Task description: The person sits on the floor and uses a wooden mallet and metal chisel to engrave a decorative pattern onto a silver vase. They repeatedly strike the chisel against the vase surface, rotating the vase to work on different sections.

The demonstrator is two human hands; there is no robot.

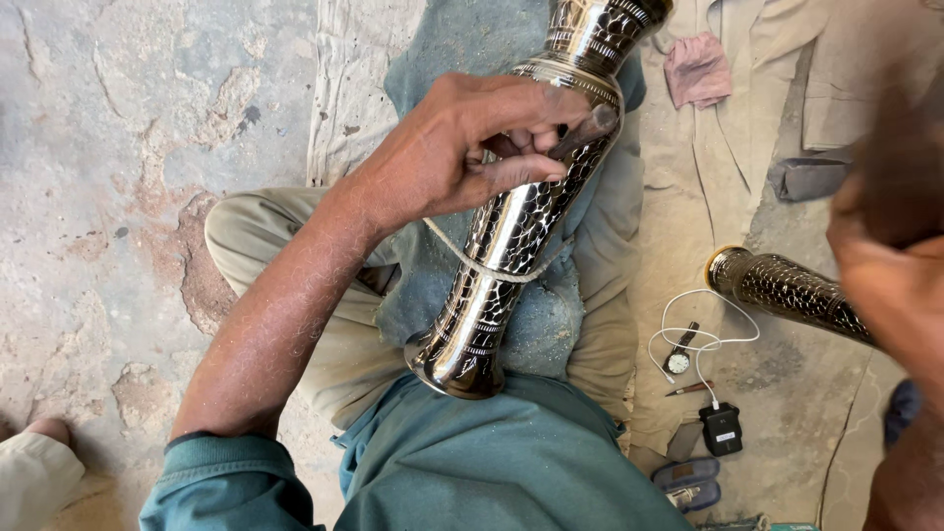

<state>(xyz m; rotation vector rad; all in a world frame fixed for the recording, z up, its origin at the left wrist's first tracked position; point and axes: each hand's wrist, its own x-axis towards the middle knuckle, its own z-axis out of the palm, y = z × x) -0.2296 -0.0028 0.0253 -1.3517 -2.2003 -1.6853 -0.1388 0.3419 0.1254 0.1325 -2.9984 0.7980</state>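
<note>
Gripping a chisel (582, 133), left hand (462, 147) rests on engraved metal vase (511, 236).

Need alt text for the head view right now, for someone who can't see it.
The left hand holds a thin punch-like tool against a shiny engraved metal vase lying across the seated person's lap, with a cord looped around it. The right hand is blurred at the frame's edge; a second vase lies on the floor.

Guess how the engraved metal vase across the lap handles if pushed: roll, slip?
The vase is probably slippery, given its polished surface. Its round, waisted body would likely roll off the lap, though a cord loops it. Rigid; the left hand steadies it.
</note>
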